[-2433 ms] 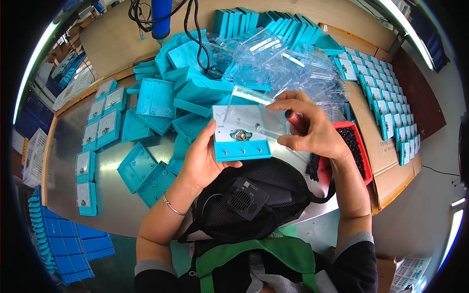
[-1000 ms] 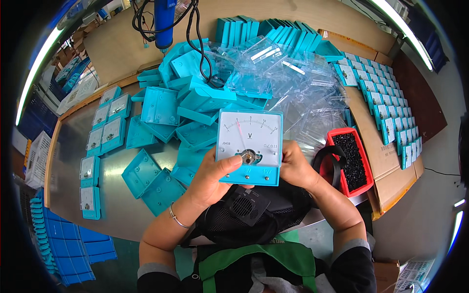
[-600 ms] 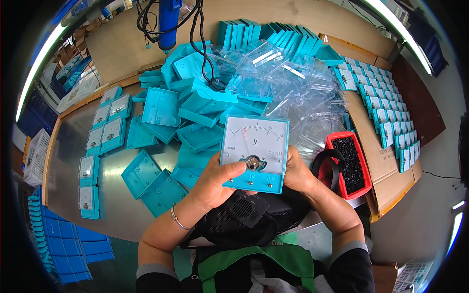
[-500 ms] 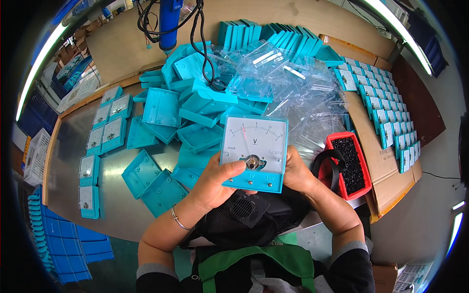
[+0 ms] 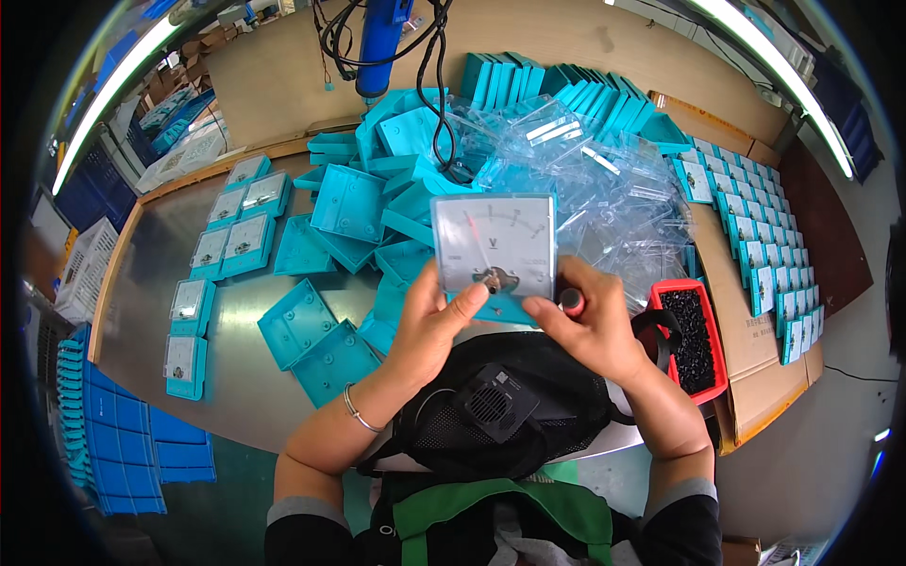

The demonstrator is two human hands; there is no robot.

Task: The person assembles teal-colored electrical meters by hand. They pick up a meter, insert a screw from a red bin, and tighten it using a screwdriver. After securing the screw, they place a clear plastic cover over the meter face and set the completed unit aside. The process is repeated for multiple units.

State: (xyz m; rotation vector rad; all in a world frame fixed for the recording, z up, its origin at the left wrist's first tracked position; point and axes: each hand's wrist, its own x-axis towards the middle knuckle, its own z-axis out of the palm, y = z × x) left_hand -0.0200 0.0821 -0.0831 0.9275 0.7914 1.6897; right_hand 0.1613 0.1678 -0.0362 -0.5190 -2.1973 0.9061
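Observation:
Before me a panel voltmeter (image 5: 494, 234) is held up, with a white dial, a red needle and a blue-green base; it is slightly blurred. Its left side is in my left hand (image 5: 427, 330), whose thumb presses beside the bare round metal movement (image 5: 494, 280) below the dial. My right hand (image 5: 596, 321) is closed at the lower right corner, thumb against the meter's edge. Between its thumb and fingers shows the round end of a dark red handle (image 5: 572, 302); the rest of that tool is hidden. Beyond the meter lie blue-green plastic housings (image 5: 349, 203) in a heap.
Clear plastic covers (image 5: 604, 198) pile up behind the meter. Assembled meters (image 5: 247, 241) stand at left, with more in rows (image 5: 755, 236) on cardboard at right. A red bin (image 5: 719, 363) holds small black parts. A blue power screwdriver (image 5: 379, 47) hangs overhead with looping cables.
The voltmeter has risen slightly and tilted, its lower edge less visible. My right hand has come round to its front corner, and a dark red handle end now shows there. The whole view has shifted.

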